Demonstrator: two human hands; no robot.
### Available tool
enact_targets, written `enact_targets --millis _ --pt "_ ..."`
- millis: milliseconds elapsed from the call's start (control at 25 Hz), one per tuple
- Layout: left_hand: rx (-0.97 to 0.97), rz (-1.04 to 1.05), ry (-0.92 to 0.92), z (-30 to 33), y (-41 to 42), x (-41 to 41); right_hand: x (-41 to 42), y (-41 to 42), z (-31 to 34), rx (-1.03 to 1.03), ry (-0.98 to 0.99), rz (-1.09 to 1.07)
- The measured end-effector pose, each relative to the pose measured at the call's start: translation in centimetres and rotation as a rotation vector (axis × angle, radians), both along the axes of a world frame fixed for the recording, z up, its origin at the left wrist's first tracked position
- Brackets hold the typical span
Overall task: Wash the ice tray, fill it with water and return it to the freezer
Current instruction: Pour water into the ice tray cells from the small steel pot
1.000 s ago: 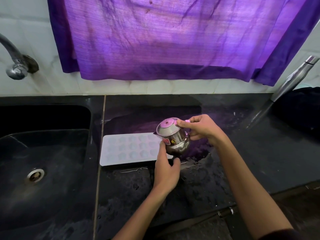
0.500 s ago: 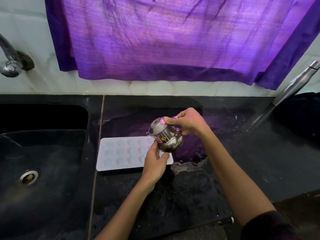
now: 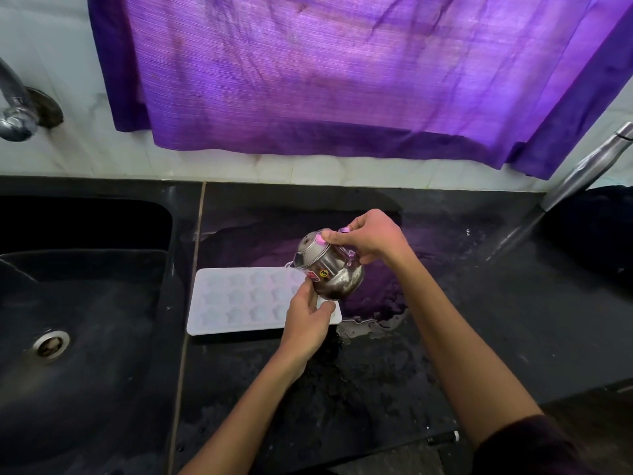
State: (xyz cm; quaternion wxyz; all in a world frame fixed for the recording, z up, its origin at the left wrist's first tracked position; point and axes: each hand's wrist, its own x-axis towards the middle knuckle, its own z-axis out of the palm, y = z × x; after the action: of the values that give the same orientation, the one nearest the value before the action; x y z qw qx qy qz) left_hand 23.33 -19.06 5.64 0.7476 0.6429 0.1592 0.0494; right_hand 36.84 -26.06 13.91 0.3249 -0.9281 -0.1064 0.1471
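Kettle (image 3: 329,269), small, steel, lidded, held over the right end of the ice tray (image 3: 246,299); tipped further toward the sink side than a second ago, spout now low over the tray's right-hand cells; no stream of water is visible, too fine to tell. Right hand (image 3: 368,238) closed on the kettle's handle from above, thumb pressed on the lid. Left hand (image 3: 308,320) cupped under the kettle's belly, fingers curled against it, steadying the tilt; it also hides the tray's near right corner. Tray lies flat on the black worktop (image 3: 445,320), just beside the sink's (image 3: 85,303) right edge, long side parallel to the worktop's back edge; star-shaped cells showing, fill level not readable. Puddle (image 3: 373,325) on the worktop touching the tray's right end. Judgement: washing looks done, filling is the step in hand; the added tilt suggests pouring is starting or resuming. Freezer trip remains; a full flat tray will slop if carried unevenly.
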Motion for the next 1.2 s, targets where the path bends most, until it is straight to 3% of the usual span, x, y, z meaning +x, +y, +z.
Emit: enact_targets --millis 240,680,1200 --pt "0.001 -0.004 -0.007 0.0 0.0 -0.2 -0.3 -0.1 0.0 0.037 -0.008 -0.012" --pt "0.101 0.096 -0.046 -0.9 -0.7 -0.8 -2.1 -2.6 -0.8 0.344 0.080 -0.060" --pt "0.007 0.033 0.002 -1.9 -2.0 -2.9 -2.9 -1.5 -1.0 0.082 0.038 0.022"
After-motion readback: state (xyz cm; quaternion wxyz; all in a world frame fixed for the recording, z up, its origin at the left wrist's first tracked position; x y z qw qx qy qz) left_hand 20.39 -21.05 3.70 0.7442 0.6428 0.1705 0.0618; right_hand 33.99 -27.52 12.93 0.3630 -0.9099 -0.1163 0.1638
